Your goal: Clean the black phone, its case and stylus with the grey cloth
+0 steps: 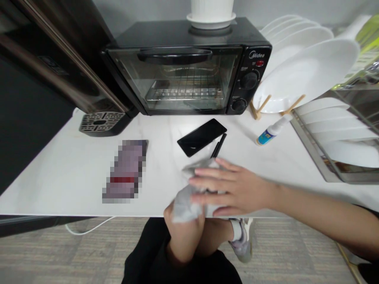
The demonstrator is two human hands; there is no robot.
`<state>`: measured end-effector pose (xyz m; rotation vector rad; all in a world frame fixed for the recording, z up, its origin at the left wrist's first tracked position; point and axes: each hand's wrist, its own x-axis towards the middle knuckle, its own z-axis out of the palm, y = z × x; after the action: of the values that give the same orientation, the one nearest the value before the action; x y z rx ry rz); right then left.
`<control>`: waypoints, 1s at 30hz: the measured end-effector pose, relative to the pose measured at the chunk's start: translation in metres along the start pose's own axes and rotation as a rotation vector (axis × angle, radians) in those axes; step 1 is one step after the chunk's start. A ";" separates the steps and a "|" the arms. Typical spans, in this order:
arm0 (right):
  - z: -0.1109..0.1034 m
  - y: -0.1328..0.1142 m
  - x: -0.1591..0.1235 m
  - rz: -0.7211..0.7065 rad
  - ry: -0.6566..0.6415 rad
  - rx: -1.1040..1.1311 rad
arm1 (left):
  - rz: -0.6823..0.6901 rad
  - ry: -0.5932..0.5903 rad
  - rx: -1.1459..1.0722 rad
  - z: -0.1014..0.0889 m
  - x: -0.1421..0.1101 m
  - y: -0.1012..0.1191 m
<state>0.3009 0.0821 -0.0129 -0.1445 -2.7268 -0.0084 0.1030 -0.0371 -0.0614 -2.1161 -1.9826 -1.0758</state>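
A crumpled grey cloth (186, 197) is bunched between my two hands at the front edge of the white table (68, 177). My right hand (231, 189) comes in from the right, its fingers wrapped over the top of the cloth. My left hand (180, 225) grips the cloth's lower end from below, with part of it hidden behind the fabric. Just beyond my right fingertips lies a black pen (218, 146), next to a black smartphone (201, 137) lying face up. A pixelated flat object (124, 171) rests further left.
A black Midea toaster oven (183, 67) stands at the back, with a white pot on a saucer (211, 15) on top. White plates fill racks (334, 142) on the right. A small white bottle (274, 131) lies nearby; a dark appliance stands at left.
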 end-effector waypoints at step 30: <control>0.000 -0.003 0.000 0.047 -0.016 -0.012 | 0.098 0.117 0.153 -0.003 0.006 0.006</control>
<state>0.3008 0.0793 -0.0124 -0.2131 -2.7394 -0.0108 0.1066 -0.0347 -0.0534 -2.0011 -1.8253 -0.9743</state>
